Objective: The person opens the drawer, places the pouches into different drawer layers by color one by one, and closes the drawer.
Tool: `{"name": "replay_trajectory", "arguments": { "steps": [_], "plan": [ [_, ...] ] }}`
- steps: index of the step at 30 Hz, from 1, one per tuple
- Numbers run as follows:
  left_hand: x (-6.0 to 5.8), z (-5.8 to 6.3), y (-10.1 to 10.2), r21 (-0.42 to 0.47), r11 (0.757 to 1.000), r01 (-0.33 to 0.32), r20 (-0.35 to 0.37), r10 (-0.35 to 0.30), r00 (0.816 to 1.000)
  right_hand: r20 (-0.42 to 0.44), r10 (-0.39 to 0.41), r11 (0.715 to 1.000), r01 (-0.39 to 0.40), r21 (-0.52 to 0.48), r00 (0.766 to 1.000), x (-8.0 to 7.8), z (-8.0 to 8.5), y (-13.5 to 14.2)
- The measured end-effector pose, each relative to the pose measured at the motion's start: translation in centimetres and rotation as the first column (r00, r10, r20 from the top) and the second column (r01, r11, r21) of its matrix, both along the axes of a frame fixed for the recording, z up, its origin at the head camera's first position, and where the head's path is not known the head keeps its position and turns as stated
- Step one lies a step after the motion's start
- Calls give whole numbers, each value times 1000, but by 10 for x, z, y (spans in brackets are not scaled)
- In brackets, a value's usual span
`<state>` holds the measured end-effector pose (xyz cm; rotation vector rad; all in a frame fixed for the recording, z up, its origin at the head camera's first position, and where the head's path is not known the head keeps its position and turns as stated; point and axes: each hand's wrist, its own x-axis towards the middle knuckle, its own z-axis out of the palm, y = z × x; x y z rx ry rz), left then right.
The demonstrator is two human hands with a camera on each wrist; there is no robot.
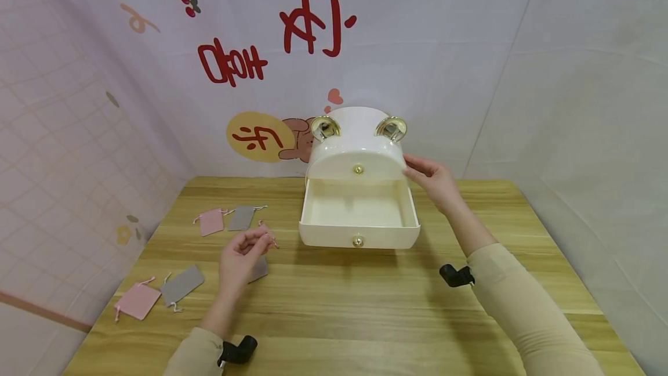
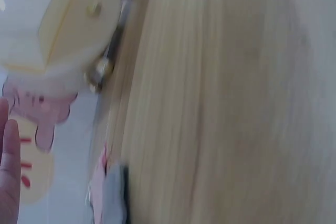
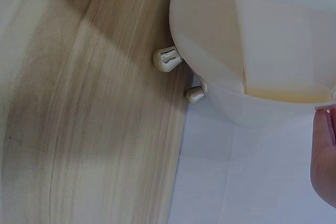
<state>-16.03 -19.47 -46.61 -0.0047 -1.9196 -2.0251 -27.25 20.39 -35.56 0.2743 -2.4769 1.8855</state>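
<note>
My left hand (image 1: 242,260) pinches a small pink drawstring pouch (image 1: 267,228) between thumb and fingertips, above the table and left of a cream storage box (image 1: 360,126). Part of the pouch is hidden by the fingers. The box has a rounded top, two gold ear-like ornaments and gold knobs. Its lower drawer (image 1: 360,237) is pulled out, and its inside shows bare. With fingers extended, my right hand (image 1: 435,184) touches the right side of the box near its front edge. In the right wrist view, those fingertips (image 3: 323,124) meet the rim of the box.
A grey pouch (image 1: 259,270) lies partly behind the left hand. Farther left on the wooden table lie a pink pouch (image 1: 211,222), a grey pouch (image 1: 242,218), another grey pouch (image 1: 182,285) and another pink pouch (image 1: 138,300). A printed cloth (image 1: 417,57) hangs behind.
</note>
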Motion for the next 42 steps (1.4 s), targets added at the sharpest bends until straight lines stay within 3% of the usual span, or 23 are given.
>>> {"name": "replay_trajectory", "arguments": {
  "steps": [7, 15, 21, 26, 31, 33, 38, 42],
  "plan": [
    [-4, 1, -36, -36, 998, -49, 57, 51, 997, -5, 0, 1000, 0, 11, 1000, -1, -1, 0],
    [1, 0, -71, -138, 990, -38, 112, 54, 992, 2, -3, 1000, 3, 3, 1000, 0, 0, -1],
    [5, -2, -98, -276, 955, -106, 101, 139, 985, 1, 2, 1000, -2, -7, 1000, -1, 0, 0],
    [12, -6, -127, -325, 942, -82, 127, 129, 983, 6, -10, 1000, 10, -3, 1000, -6, -8, 3],
    [22, -10, -150, -383, 918, -106, 117, 162, 980, 11, -2, 1000, 2, 4, 1000, 3, 1, -2],
    [24, -12, -159, -379, 918, -117, 104, 168, 980, 9, -2, 1000, 2, 8, 1000, 3, 2, -2],
    [35, -15, -175, -414, 906, -88, 72, 129, 989, 3, -2, 1000, 2, 11, 1000, 4, 3, -3],
    [42, -17, -183, -507, 859, -63, 63, 110, 992, 0, 4, 1000, -4, 15, 1000, 2, 0, -1]
  ]
}}
